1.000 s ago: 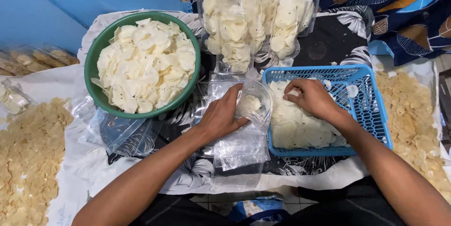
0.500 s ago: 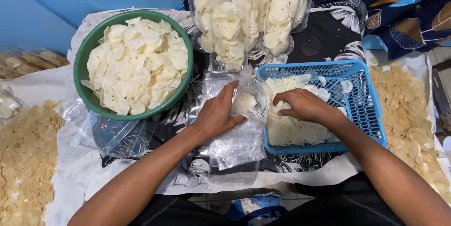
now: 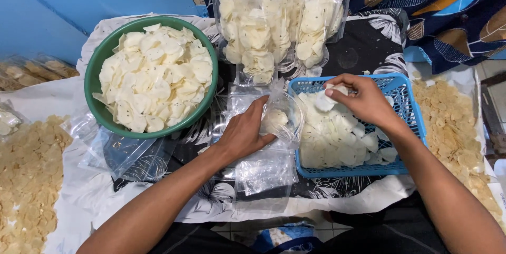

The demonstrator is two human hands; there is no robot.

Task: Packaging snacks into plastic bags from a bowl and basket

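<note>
- Left hand (image 3: 243,135) rests on a clear plastic bag (image 3: 274,127), fingers closed on its edge and holding the mouth open toward the blue basket (image 3: 408,103).
- The bag lies on the patterned cloth (image 3: 363,48) between the green bowl (image 3: 97,74) and the basket. Only a few pale chips show inside it, so by my read filling has barely begun.
- Right hand (image 3: 363,101) hovers over the basket's far-left corner, thumb and fingers pinched on a small stack of white chips (image 3: 324,101), just beside the bag mouth and not yet inside.
- The basket holds a thick layer of the same chips (image 3: 332,138); plenty left to draw from.
- The green bowl is heaped with white chips (image 3: 155,77), with neither hand near it.
- Done so far: several filled bags (image 3: 274,22) stand or lean in a row at the far edge, packed full.
- Left to do: empty bags (image 3: 263,172) lie flat under and in front of the open one, and more lie crumpled below the bowl (image 3: 121,148).
- Loose yellowish chips are spread at far left (image 3: 26,180) and far right (image 3: 453,127).
- Judgement: somewhere mid-run, a few bags finished and much stock unpacked.
</note>
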